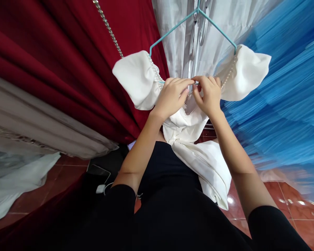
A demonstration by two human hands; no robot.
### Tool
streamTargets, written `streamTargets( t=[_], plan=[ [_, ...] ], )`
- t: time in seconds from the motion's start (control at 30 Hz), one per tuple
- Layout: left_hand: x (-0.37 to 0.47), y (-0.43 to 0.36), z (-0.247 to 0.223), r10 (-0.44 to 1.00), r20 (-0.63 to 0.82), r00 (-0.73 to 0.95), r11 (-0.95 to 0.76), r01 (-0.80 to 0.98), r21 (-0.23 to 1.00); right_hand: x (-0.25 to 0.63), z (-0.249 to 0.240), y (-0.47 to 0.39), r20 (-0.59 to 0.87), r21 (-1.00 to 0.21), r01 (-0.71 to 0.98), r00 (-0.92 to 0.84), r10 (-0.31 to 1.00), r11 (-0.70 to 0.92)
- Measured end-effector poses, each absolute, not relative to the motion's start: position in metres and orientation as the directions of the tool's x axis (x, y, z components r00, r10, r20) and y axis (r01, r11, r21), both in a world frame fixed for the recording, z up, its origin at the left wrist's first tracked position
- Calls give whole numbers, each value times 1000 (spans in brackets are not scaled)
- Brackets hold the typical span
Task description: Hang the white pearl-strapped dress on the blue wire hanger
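A white dress (189,125) with pearl-trimmed neckline and puffed sleeves hangs on a teal clothes hanger (176,25). Its skirt trails down in front of my dark clothing. My left hand (174,92) and my right hand (207,91) meet at the hanger's lower bar, above the neckline. Both are closed at the bar, fingertips nearly touching, thumbs below. Any fabric or strap between the fingertips is too small to make out. The left puffed sleeve (137,78) and the right puffed sleeve (244,78) spread out on either side of my hands.
Red fabric (75,69) hangs at the left, with a beaded strip (110,29) over it. Sheer white fabric (225,21) hangs behind the hanger; blue tulle (285,104) fills the right. A white charger (101,188) with a cable lies at lower left. The floor has red tiles (300,205).
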State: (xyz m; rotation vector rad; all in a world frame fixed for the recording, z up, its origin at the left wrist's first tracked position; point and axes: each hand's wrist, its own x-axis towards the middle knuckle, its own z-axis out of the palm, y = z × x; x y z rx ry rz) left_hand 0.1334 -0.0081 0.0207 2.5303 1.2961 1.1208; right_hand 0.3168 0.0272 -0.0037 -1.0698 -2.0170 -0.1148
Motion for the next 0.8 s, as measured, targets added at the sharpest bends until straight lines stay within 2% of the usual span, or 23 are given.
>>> streamTargets(
  t=[0.07,0.13,0.23,0.3,0.43,0.5,0.63,0.8],
  plan=[
    [127,-11,17,717,622,316,-634,668,391,312,-8,24,734,-288,710,-267,624,642],
    [116,-13,16,665,730,156,-597,699,395,307,-7,18,743,-293,698,-264,615,653],
    [97,-12,21,421,897,-134,-491,798,349,304,-5,15,754,-275,707,-262,602,652],
    [85,-7,26,344,917,-202,-441,827,348,305,-6,16,764,-265,710,-258,591,652],
    [71,5,39,597,781,-184,-408,769,492,314,-5,21,773,-269,706,-248,584,655],
    [63,11,46,677,714,-176,-359,769,530,320,-3,22,771,-261,717,-248,587,646],
    [30,24,57,644,745,-173,-389,764,514,327,4,24,752,-253,721,-273,600,645],
    [-14,24,41,462,794,-395,-360,735,575,322,5,25,742,-274,711,-272,613,647]
  ],
)
